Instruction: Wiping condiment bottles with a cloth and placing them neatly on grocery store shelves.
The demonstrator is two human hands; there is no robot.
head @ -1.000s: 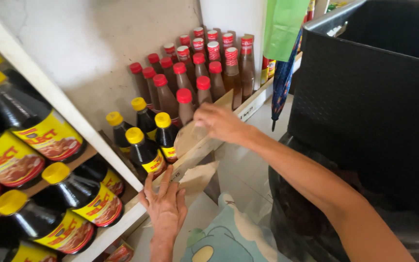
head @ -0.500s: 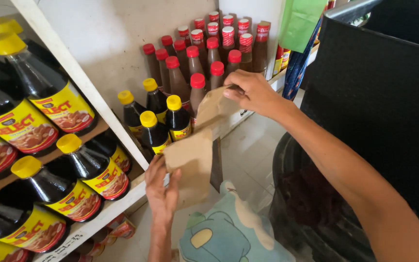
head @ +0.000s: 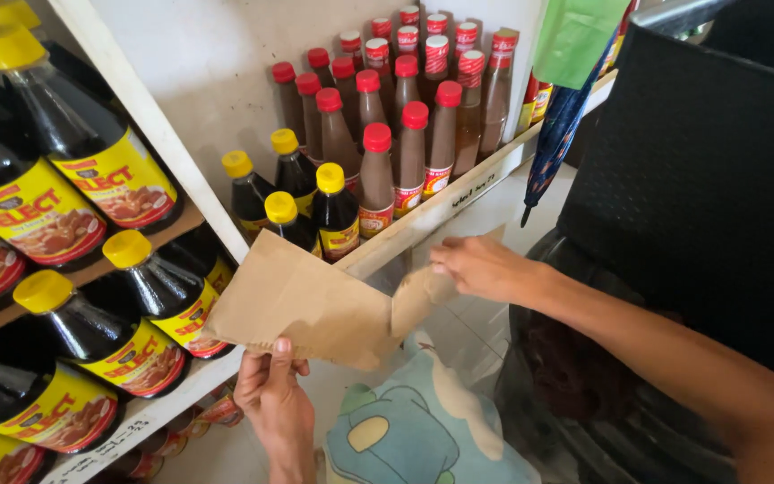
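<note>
Two hands hold one brown paper bag (head: 302,303) in front of the shelf edge. The left hand (head: 272,394), lowest in view, pinches the bag's bottom edge between thumb and fingers, so the bag stands out flat and tilted. The right hand (head: 481,267) grips a torn flap at the bag's other end, fingers curled around the paper. Under the bag lies a blue and green printed cloth (head: 409,430). Just behind the bag stand small dark bottles with yellow caps (head: 331,208) on the white shelf (head: 445,204). Farther back are rows of brown red-capped bottles (head: 412,143), and a folded blue umbrella (head: 555,134) hangs at the right
</note>
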